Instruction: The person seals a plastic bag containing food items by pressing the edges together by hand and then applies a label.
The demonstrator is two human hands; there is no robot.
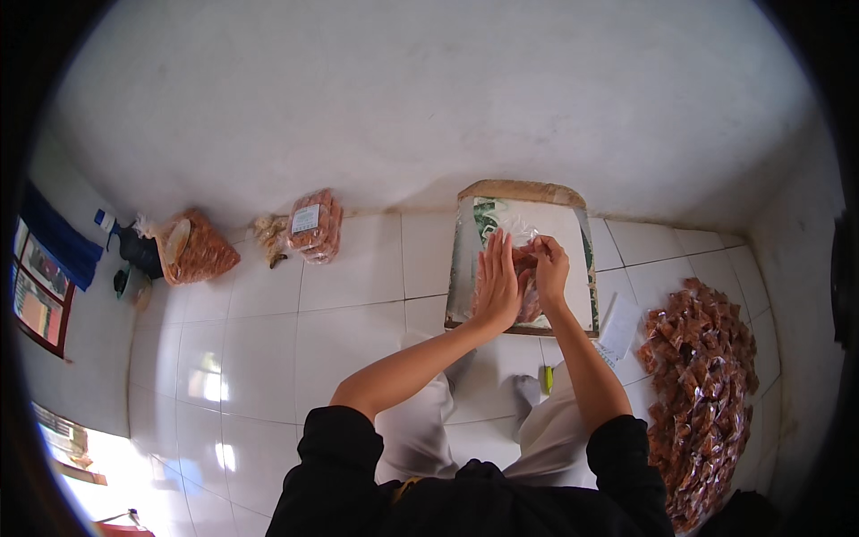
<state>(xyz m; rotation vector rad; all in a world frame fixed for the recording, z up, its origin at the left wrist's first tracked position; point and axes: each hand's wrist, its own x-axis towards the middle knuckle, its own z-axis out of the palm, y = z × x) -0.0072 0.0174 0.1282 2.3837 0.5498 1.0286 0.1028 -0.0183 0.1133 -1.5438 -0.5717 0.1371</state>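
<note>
Before me, a clear plastic bag (pixel 530 310) with reddish-brown contents lies on a low table (pixel 569 225) with a worn white-and-green top. Flat over the bag rests my left hand (pixel 498 285), its fingers stretched out and its thumb toward the right. My right hand (pixel 551 265) has its fingertips pinched on the plastic at the bag's upper right. Loose clear film (pixel 515 227) bunches up beyond the fingers. Both hands cover much of the bag.
A big heap of small filled plastic packets (pixel 701 376) lies on the tiles at right, beside white plastic sheets (pixel 621 323). A yellow-green object (pixel 548 380) is near my foot. Along the wall stand stacked labelled packs (pixel 315 225) and a large filled bag (pixel 201 252).
</note>
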